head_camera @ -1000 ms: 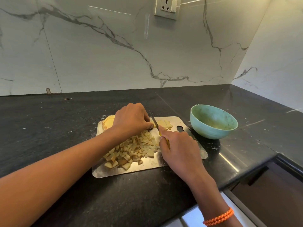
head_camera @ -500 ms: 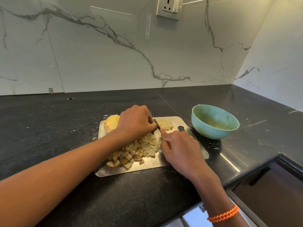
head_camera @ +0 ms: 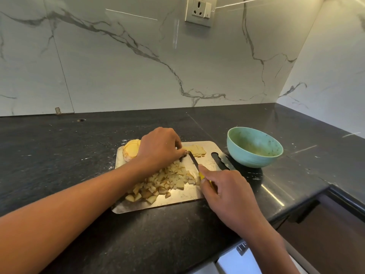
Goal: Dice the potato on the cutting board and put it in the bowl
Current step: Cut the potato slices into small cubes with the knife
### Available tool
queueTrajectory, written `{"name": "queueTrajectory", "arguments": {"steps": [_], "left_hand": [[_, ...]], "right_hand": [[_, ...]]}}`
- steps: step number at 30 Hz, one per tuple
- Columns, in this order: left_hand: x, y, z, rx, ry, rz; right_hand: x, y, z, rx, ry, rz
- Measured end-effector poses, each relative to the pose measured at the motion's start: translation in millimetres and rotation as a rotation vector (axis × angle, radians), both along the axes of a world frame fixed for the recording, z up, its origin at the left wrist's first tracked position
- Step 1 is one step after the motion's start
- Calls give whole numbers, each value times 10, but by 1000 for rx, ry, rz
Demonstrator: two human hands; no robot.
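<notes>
A steel cutting board [head_camera: 177, 202] lies on the black counter. A heap of diced potato [head_camera: 164, 182] covers its near half. A flat potato slice [head_camera: 196, 150] lies at the board's far edge, and my left hand [head_camera: 160, 148] pins its left end with curled fingertips. My right hand [head_camera: 227, 192] grips the yellow handle of a small knife [head_camera: 194, 161], whose blade tip meets the slice beside my left fingers. An uncut potato half [head_camera: 131, 150] sits at the board's far left corner, partly hidden by my left hand. The teal bowl [head_camera: 254, 147] stands right of the board.
The marble backsplash rises behind the counter, with a wall socket [head_camera: 200, 10] above. The counter's front edge [head_camera: 296, 206] drops to a drawer front at lower right. A side wall closes off the counter on the right.
The knife blade has shifted slightly along the slice at my left fingertips. Both hands stay in place over the board; the camera has moved a little.
</notes>
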State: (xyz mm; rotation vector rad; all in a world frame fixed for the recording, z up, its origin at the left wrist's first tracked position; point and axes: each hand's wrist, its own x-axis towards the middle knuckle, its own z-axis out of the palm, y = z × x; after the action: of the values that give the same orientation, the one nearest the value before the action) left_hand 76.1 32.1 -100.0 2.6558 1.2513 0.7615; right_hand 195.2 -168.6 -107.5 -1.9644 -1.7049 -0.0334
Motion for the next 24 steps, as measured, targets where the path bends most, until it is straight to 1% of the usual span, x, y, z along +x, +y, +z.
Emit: {"name": "queueTrajectory", "arguments": {"steps": [3, 7, 12, 18, 24], "left_hand": [[-23, 72, 43, -49, 28, -16], [-61, 133, 66, -107, 7, -12], [-55, 116, 38, -97, -20, -3], [-47, 109, 26, -86, -20, 2], [-45, 80, 23, -80, -13, 15]], "right_hand": [[-22, 10, -27, 107, 56, -26], [-63, 141, 31, 158, 15, -81], [-114, 330, 64, 57, -89, -64], [-97, 343, 50, 41, -106, -50], [-99, 377, 52, -57, -170, -27]]}}
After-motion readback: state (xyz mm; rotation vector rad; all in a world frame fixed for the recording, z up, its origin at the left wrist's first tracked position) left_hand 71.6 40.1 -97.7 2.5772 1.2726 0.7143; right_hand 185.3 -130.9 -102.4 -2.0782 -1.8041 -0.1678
